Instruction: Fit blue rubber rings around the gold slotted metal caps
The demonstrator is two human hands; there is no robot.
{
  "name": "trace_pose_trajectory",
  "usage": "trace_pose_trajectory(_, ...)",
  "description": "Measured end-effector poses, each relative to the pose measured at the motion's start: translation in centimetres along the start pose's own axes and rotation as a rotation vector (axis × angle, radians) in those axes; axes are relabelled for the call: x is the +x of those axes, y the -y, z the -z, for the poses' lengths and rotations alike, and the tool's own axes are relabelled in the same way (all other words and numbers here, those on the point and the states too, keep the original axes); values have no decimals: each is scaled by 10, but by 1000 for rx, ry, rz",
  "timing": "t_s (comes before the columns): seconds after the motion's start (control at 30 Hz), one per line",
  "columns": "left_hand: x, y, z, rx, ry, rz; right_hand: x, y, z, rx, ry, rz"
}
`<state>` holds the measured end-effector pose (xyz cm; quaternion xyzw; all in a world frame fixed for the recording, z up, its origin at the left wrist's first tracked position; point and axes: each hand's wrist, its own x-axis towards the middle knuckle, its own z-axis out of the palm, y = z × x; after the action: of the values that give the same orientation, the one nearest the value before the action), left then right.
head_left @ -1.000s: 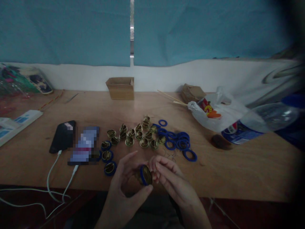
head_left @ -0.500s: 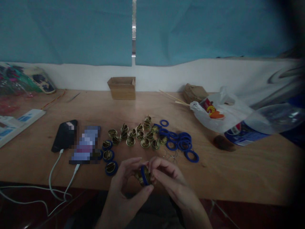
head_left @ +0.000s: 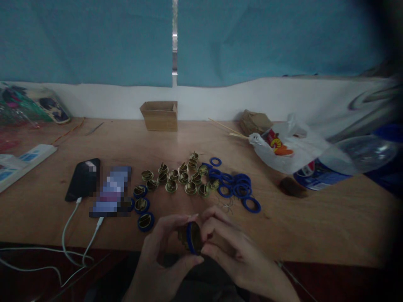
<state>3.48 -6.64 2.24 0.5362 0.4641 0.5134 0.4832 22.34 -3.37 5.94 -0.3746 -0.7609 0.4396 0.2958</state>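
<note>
Between thumb and fingers, my left hand (head_left: 163, 256) holds a round brass-coloured piece with a blue ring (head_left: 190, 238) around it, tilted on edge above the table's front edge. My right hand (head_left: 229, 247) has its fingers bent together at the right side of that piece; what is between its fingertips is hidden. Several loose brass-coloured pieces (head_left: 171, 186) lie on the table beyond my hands. To their left sit brass pieces with blue rings around them (head_left: 145, 221). Several loose blue rings (head_left: 251, 204) are piled to the right, with thin wire loops (head_left: 227, 205) nearby.
On the wooden table (head_left: 189, 140) are a black device (head_left: 82, 179) and a lit phone (head_left: 111, 191), both with white cables. A cardboard box (head_left: 160, 117) stands at the back. A plastic bag (head_left: 302, 153) and a bottle (head_left: 327, 172) lie right; a power strip (head_left: 34, 161) lies left.
My right hand has moved slightly right and its fingers are bent more. The ringed piece in my left hand has turned a little. The whole view has shifted slightly.
</note>
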Motion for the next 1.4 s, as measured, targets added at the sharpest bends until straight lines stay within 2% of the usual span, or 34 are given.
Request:
trace_pose_trajectory(0.13, -3, -6, -1, 22, -11, -11, 0, 11, 10, -156, 148, 4)
trace_pose_trajectory(0.27, -3, -13, -3, 16, -56, -47, 4, 18, 15, -282, 193, 34)
trace_pose_trajectory(0.4, 1, -19, 1, 21, 27, -183, 8, 25, 16, -370, 209, 127)
trace_pose_trajectory(0.53, 3, -24, 4, -10, -1, -321, 11, 33, 14, -458, 169, 241)
trace_pose_trajectory(0.67, 2, -27, 6, -2, -6, -345, 9, 37, 10, -546, 124, 329)
trace_pose_trajectory(0.87, 6, -29, 10, 7, 76, -536, 8, 38, 8, -592, 40, 456)
trace_pose_trajectory(1.2, 10, -29, 6, -30, 21, -582, 14, 38, 6, -596, -60, 549)
trace_pose_trajectory(1.4, 8, -27, 3, -60, 5, -592, 12, 34, 2, -576, -101, 545)
